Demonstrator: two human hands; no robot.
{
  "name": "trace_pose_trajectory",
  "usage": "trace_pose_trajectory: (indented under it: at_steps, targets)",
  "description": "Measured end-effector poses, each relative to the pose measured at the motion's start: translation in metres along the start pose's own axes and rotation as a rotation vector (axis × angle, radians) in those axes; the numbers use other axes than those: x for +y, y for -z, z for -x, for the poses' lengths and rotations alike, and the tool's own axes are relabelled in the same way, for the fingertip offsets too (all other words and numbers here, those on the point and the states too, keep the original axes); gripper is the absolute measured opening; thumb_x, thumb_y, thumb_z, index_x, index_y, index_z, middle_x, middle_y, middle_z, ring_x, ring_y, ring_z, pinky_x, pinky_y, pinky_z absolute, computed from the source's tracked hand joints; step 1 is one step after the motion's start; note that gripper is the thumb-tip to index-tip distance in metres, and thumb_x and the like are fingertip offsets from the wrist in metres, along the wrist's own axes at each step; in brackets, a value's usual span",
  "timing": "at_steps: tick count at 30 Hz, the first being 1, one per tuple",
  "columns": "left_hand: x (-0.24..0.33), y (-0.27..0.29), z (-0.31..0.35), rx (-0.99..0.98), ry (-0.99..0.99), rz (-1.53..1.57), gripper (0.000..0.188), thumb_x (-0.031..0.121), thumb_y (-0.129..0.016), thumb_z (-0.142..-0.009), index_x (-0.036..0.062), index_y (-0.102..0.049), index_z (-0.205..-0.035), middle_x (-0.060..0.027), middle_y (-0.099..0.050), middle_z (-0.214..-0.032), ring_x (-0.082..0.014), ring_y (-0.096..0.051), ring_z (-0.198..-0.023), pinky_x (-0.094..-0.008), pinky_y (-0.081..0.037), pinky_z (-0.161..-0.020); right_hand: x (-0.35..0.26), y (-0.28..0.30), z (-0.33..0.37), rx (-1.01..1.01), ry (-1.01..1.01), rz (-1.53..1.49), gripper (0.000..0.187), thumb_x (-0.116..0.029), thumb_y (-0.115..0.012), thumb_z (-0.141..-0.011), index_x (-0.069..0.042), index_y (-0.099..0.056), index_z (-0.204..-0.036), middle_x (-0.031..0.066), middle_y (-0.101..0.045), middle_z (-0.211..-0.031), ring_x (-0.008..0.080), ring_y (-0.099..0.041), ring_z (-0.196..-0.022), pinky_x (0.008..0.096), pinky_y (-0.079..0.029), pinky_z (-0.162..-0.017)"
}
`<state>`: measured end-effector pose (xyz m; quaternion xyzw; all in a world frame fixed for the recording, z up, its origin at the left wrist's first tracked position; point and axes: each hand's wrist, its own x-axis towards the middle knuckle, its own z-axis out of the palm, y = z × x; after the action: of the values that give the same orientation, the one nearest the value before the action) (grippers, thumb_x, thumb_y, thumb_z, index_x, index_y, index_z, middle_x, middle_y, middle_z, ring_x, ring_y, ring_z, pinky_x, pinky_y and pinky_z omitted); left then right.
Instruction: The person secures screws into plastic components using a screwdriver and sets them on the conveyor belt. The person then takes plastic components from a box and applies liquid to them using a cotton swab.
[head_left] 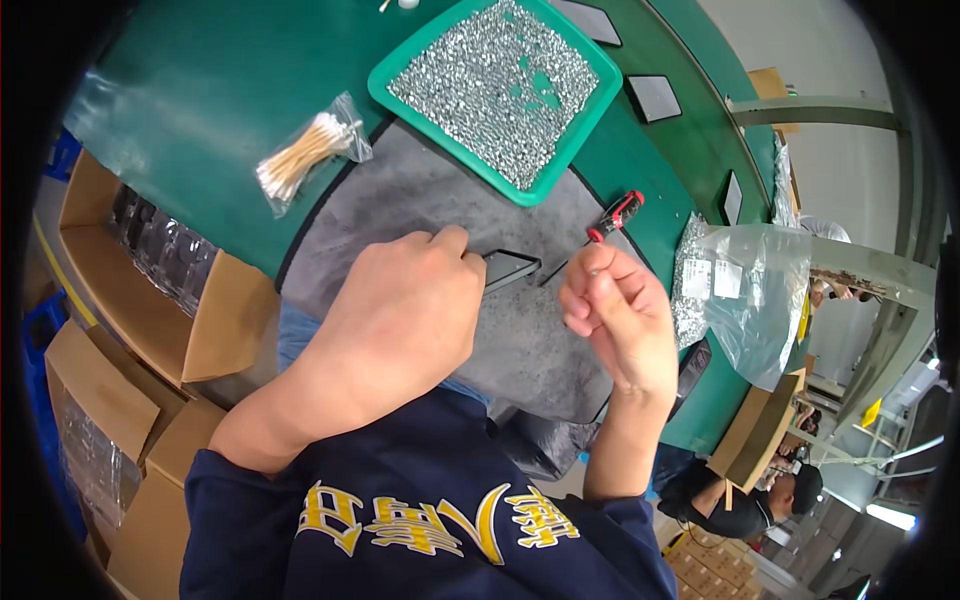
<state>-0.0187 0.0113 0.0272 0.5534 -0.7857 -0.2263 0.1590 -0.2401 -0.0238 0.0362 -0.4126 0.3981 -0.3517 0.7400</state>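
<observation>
A dark, thin-edged rectangular frame [513,268] lies on the grey cloth [420,190] in front of me. My left hand [410,305] is closed at the frame's left end, its fingertips mostly hidden under the back of the hand. Raised to the right of the frame, my right hand [625,320] pinches a tiny grey piece [594,273] between thumb and forefinger. Just beyond that hand rests a red-and-black handled screwdriver [618,214], its thin shaft pointing toward the frame.
A green tray [450,135] of small silvery metal parts overlaps the cloth's far edge. Bagged cotton swabs [310,155] lie left of it. A clear bag [750,290] with more metal parts stands right. Cardboard boxes [235,320] flank the left; flat dark-edged panels [655,98] line the far right.
</observation>
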Motion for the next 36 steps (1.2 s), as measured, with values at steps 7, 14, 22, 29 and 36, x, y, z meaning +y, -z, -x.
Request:
trace_pose_trajectory:
  at_steps: [7,14,22,29,36]
  targets:
    - [0.002,-0.003,0.003,0.029,0.009,0.047,0.012,0.006,-0.064,-0.077,0.0025,-0.063,-0.088,-0.0106,-0.056,-0.085,-0.0287,-0.06,-0.072,-0.0385,-0.049,-0.062,0.018,-0.009,0.001,0.191,-0.148,0.173,0.012,-0.004,-0.062,-0.095,0.001,-0.061,-0.106,0.0052,-0.058,-0.077,0.0096,-0.047,-0.063,0.0193,-0.039,-0.055]
    - [0.004,-0.006,0.002,0.037,0.023,0.028,0.01,0.005,-0.064,-0.075,0.0026,-0.061,-0.085,-0.0106,-0.056,-0.086,-0.0277,-0.058,-0.072,-0.0374,-0.049,-0.062,0.015,-0.015,-0.002,0.238,-0.2,0.128,0.014,-0.003,-0.063,-0.094,0.002,-0.061,-0.107,0.0053,-0.058,-0.076,0.0088,-0.049,-0.062,0.0191,-0.04,-0.051]
    - [0.003,-0.004,0.002,-0.006,0.041,0.036,0.01,0.005,-0.064,-0.075,0.0028,-0.061,-0.084,-0.0106,-0.056,-0.086,-0.0275,-0.059,-0.072,-0.0372,-0.049,-0.061,0.023,-0.016,-0.005,0.234,-0.162,0.113,0.013,0.0,-0.063,-0.092,0.0,-0.06,-0.104,0.0049,-0.059,-0.075,0.0077,-0.049,-0.06,0.0185,-0.039,-0.049]
    - [0.003,-0.002,-0.001,-0.012,0.041,0.031,0.009,0.005,-0.064,-0.076,0.0027,-0.062,-0.084,-0.01,-0.056,-0.086,-0.0276,-0.059,-0.073,-0.0373,-0.049,-0.063,0.005,-0.007,-0.003,0.2,-0.131,0.379,0.017,-0.002,-0.065,-0.091,-0.001,-0.06,-0.107,0.0026,-0.06,-0.077,0.007,-0.051,-0.061,0.0182,-0.041,-0.053]
    - [-0.001,-0.003,0.001,0.028,0.011,0.035,0.008,0.005,-0.063,-0.076,0.0024,-0.062,-0.084,-0.0094,-0.057,-0.087,-0.0283,-0.059,-0.073,-0.0372,-0.05,-0.065,-0.023,0.018,-0.048,0.667,-0.019,1.47,0.034,-0.019,-0.064,-0.094,0.0,-0.058,-0.121,0.005,-0.062,-0.079,0.0156,-0.057,-0.066,0.0282,-0.048,-0.06]
